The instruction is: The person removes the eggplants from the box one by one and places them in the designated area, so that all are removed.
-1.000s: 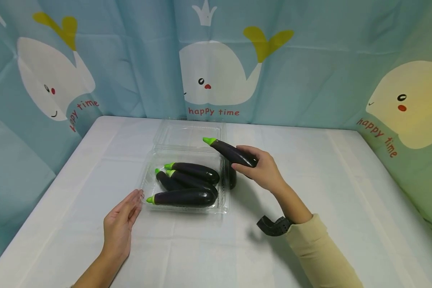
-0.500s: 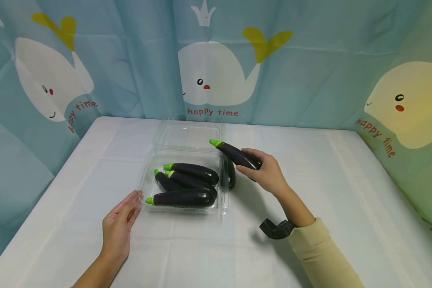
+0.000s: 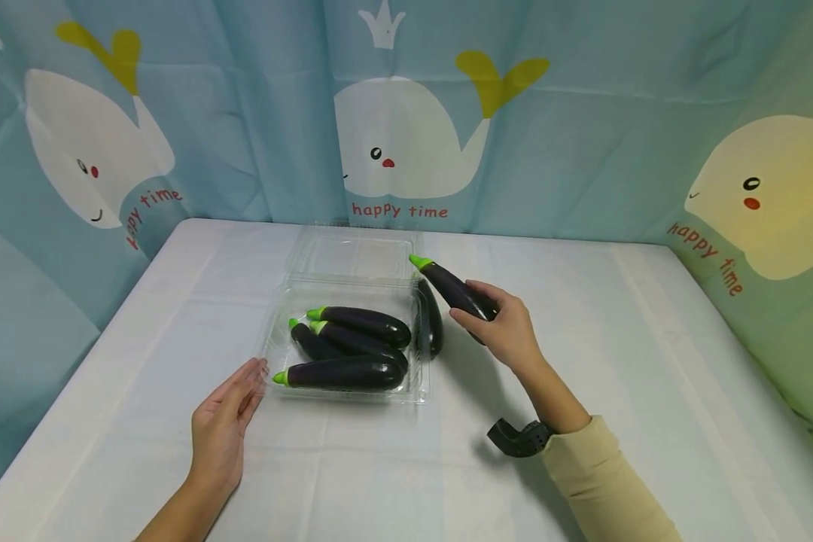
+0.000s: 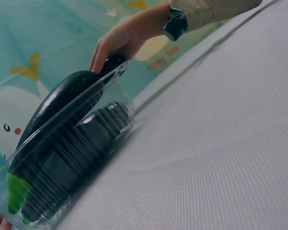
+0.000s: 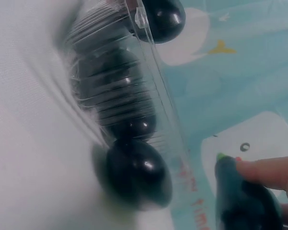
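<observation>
My right hand (image 3: pixel 504 327) grips a dark purple eggplant (image 3: pixel 457 290) by its thick end, with the green stem end pointing up and left. It is held in the air, right of a clear plastic clamshell box (image 3: pixel 416 395). Several eggplants (image 3: pixel 345 373) lie in the box, green ends to the left. Another eggplant (image 3: pixel 430 320) lies on the table against the box's right wall, outside it. My left hand (image 3: pixel 220 436) touches the box's front left corner with its fingers extended. In the left wrist view only its fingertips (image 4: pixel 0 223) show beside the box.
The box's clear lid (image 3: pixel 355 252) lies folded back toward the rear edge of the white-covered table (image 3: pixel 583 301). Behind hangs a blue curtain (image 3: pixel 583 165) with whale prints. A black strap mount (image 3: pixel 518 436) sits on the right wrist.
My right hand has moved slightly right with the eggplant, away from the box, uncovering more of the eggplant beside it. The left hand has stayed at the box corner.
</observation>
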The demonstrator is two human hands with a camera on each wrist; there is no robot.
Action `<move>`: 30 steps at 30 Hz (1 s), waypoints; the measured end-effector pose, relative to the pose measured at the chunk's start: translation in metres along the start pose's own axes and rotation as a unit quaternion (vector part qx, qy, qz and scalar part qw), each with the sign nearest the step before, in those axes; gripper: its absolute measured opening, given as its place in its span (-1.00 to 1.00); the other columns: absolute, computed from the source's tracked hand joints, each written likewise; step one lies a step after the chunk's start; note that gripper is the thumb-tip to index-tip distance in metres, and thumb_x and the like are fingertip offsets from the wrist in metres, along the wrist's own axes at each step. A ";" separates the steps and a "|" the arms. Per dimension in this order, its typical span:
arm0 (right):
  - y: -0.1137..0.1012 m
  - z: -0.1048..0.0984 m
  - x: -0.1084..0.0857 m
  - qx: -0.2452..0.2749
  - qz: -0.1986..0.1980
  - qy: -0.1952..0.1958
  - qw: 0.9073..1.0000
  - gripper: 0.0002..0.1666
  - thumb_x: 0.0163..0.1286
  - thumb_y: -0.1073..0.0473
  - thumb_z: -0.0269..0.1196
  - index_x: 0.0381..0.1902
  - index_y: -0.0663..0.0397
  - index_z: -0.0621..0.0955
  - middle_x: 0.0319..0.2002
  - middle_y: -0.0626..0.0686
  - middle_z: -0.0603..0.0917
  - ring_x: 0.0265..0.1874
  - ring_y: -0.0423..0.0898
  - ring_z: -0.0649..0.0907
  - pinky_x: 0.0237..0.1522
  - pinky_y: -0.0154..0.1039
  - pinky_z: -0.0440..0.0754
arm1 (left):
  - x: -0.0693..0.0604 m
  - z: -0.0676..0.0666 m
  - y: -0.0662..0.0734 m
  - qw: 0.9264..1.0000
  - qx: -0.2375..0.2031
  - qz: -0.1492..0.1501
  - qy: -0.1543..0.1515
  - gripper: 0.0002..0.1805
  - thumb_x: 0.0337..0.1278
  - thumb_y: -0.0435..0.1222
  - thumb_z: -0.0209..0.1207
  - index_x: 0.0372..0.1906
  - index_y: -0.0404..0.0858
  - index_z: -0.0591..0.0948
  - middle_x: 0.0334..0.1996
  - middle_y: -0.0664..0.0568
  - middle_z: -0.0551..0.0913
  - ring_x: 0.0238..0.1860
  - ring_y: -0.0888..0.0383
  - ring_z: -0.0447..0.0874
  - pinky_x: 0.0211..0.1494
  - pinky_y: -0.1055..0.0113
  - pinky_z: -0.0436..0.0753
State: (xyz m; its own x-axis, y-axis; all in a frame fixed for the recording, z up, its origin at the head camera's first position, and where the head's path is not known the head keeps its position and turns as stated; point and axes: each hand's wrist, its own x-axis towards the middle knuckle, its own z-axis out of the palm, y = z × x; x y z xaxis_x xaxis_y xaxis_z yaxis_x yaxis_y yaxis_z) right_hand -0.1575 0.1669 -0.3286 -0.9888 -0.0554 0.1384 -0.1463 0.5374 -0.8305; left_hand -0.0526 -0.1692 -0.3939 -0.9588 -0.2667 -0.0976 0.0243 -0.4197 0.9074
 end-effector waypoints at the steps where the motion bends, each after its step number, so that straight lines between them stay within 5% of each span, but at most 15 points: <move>1: 0.000 0.001 0.000 0.000 0.001 0.005 1.000 -0.38 0.12 0.13 0.37 0.14 0.20 0.49 0.00 0.21 0.56 -0.16 0.04 0.54 -0.26 -0.19 0.57 | 0.000 0.000 0.000 1.000 0.001 0.001 -0.001 -0.52 0.30 -0.34 0.02 0.18 -0.60 0.30 -0.04 0.09 0.61 0.05 0.23 0.52 0.09 0.42 0.46; 16: 0.013 0.011 -0.002 -0.008 0.026 0.083 0.996 -0.40 0.11 0.09 0.36 0.06 0.28 0.50 -0.11 0.25 0.60 -0.12 0.06 0.57 -0.16 -0.11 0.54 | 0.000 -0.001 -0.001 1.000 0.000 0.007 -0.003 -0.54 0.29 -0.37 0.02 0.17 -0.61 0.30 -0.03 0.08 0.61 0.05 0.23 0.51 0.10 0.41 0.45; 30: 0.027 0.022 0.001 -0.035 0.058 0.062 0.996 -0.39 0.13 0.07 0.36 0.05 0.33 0.49 -0.09 0.29 0.58 -0.11 0.10 0.56 -0.13 -0.04 0.55 | 0.000 0.000 0.000 1.000 0.002 0.004 -0.004 -0.54 0.29 -0.37 0.03 0.17 -0.60 0.30 -0.03 0.08 0.61 0.06 0.23 0.51 0.10 0.41 0.45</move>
State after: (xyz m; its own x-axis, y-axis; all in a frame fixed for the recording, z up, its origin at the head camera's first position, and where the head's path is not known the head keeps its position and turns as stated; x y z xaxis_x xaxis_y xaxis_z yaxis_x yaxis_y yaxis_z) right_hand -0.1635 0.1631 -0.3630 -0.9873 0.1121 0.1128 -0.0247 0.5923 -0.8053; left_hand -0.0527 -0.1698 -0.3940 -0.9606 -0.2638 -0.0869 0.0315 -0.4142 0.9096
